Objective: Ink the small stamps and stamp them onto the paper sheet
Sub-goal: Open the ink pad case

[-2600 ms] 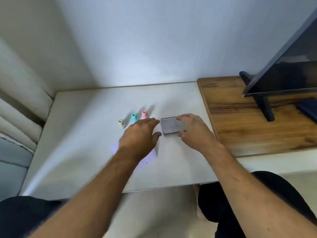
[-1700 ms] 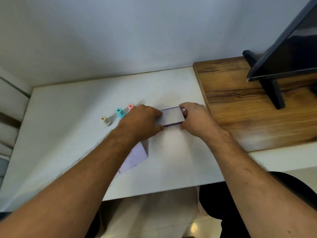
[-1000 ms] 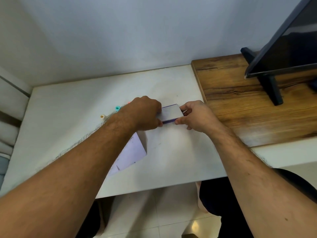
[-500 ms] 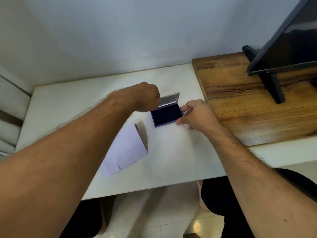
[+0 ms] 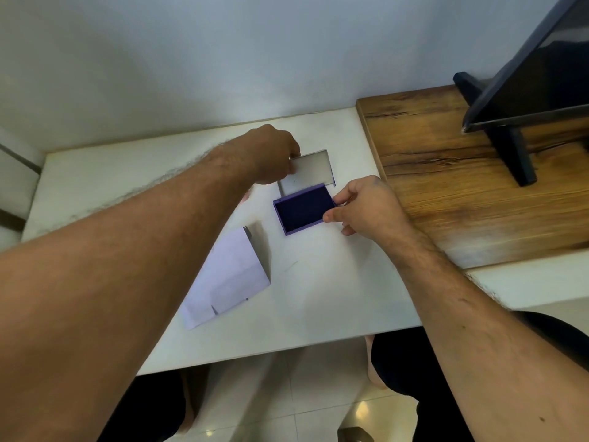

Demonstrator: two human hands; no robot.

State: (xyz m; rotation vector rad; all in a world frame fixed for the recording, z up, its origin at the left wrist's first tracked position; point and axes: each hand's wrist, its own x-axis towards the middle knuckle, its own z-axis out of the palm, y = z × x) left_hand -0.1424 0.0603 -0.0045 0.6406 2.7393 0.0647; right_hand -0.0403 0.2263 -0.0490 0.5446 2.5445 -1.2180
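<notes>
Both hands busy: left hand [image 5: 274, 157] pinches the ink pad lid [image 5: 310, 169] tipped back, right hand [image 5: 366, 207] pinches the purple ink pad [image 5: 302, 210] on the white table [image 5: 334, 282] beside the paper sheet [image 5: 226, 275]; stamps hidden behind the left forearm, so reaching blind risks toppling them or smearing ink.

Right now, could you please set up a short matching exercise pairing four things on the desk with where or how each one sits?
Things:
1. ink pad base
2. ink pad lid
3. paper sheet
4. monitor stand

States:
A. on the wooden surface at the right
B. swung open, held by the left hand
C. folded, flat on the white desk, nearest the person
D. dark pad exposed, steadied by the right hand

Pairs: 1-D, 2-B, 3-C, 4-A
</notes>
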